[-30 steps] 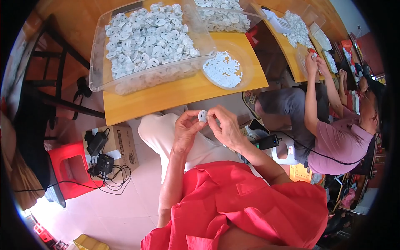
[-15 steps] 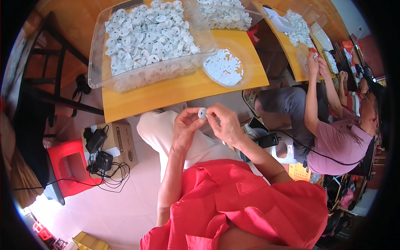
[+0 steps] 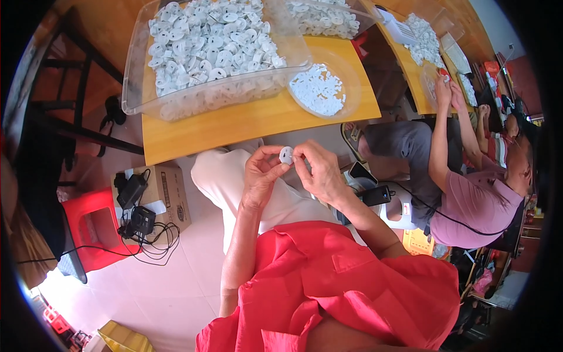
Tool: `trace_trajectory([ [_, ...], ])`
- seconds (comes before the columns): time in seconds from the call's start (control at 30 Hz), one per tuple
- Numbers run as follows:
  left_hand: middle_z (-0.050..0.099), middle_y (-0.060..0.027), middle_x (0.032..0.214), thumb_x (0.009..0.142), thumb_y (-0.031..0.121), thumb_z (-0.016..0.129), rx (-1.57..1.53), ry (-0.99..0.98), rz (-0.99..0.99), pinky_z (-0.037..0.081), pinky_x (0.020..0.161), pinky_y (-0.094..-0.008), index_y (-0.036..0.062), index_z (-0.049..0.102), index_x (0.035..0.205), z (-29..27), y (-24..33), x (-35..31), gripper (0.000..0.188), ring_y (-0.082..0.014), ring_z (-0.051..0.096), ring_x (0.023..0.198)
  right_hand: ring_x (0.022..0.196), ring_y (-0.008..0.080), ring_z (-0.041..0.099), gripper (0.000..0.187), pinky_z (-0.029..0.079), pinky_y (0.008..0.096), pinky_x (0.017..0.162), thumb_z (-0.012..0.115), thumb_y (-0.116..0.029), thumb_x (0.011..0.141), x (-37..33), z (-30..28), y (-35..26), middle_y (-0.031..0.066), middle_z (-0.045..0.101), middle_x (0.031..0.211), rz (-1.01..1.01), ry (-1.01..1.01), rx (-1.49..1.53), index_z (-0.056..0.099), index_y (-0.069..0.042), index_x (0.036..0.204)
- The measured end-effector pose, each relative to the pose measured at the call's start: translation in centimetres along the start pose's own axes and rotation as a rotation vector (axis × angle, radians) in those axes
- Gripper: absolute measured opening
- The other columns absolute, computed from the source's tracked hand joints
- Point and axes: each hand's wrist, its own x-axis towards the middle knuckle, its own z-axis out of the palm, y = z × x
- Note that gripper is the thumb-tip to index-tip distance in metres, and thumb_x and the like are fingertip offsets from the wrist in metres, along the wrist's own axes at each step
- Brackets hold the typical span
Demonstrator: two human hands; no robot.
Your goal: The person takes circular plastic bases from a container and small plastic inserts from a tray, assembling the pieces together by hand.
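Between the thumb and fingers of my left hand [image 3: 262,176] is a small round white plastic piece [image 3: 285,155] with dark slots, held up over my lap. My right hand [image 3: 317,170] is closed in a pinch at the right edge of that piece. Whatever sits between its fingertips is too small to make out. Ahead on the table, a big clear plastic bin [image 3: 193,97] holds a heap of similar round white pieces. Beside it, to the right, a shallow clear dish [image 3: 353,97] contains many tiny white parts.
The yellow wooden table [image 3: 234,138] ends just beyond my hands. Another clear bin [image 3: 363,17] stands at the back. On my right a co-worker [image 3: 472,196] sits at a second table. Left on the floor are a red stool [image 3: 88,205] and a cardboard box [image 3: 173,196] with black adapters and cables.
My right fingertips have drawn slightly right, so more of the round piece's face shows. My left hand still holds it in nearly the same place. The whole view has shifted a little.
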Motion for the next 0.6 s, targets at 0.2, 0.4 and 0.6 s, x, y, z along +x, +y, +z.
trace_trajectory([
  [0.2,0.060,-0.0081,0.102,0.074,-0.008,0.065,0.011,0.019,0.017,0.048,0.081,-0.0263,0.0005,0.056,0.102,-0.11,-0.10,0.07,0.031,-0.0155,0.058,0.093,0.061,0.0318,0.053,0.011,0.042,0.0371,0.052,0.056,0.004,0.077,0.01,0.54,0.20,0.0128,0.049,0.072,-0.037,0.004,-0.057,0.047,-0.001,0.082],
  [0.4,0.059,-0.0082,0.103,0.074,-0.008,0.065,0.022,0.032,0.037,0.048,0.079,-0.0253,0.0003,0.056,0.102,-0.27,-0.29,0.08,0.031,-0.0149,0.058,0.092,0.062,0.0326,0.053,0.011,0.042,0.0376,0.053,0.056,0.003,0.077,-0.02,0.77,0.34,0.0132,0.049,0.073,-0.019,0.007,-0.056,0.047,-0.001,0.082],
  [0.6,0.059,-0.0083,0.103,0.074,-0.008,0.064,-0.003,0.018,0.023,0.048,0.083,-0.0279,0.0004,0.055,0.103,0.04,-0.04,0.13,0.031,-0.0157,0.058,0.094,0.063,0.0336,0.052,0.011,0.041,0.0405,0.053,0.055,0.000,0.079,-0.04,0.66,0.54,0.0133,0.047,0.073,-0.011,-0.002,0.009,0.045,-0.001,0.083],
])
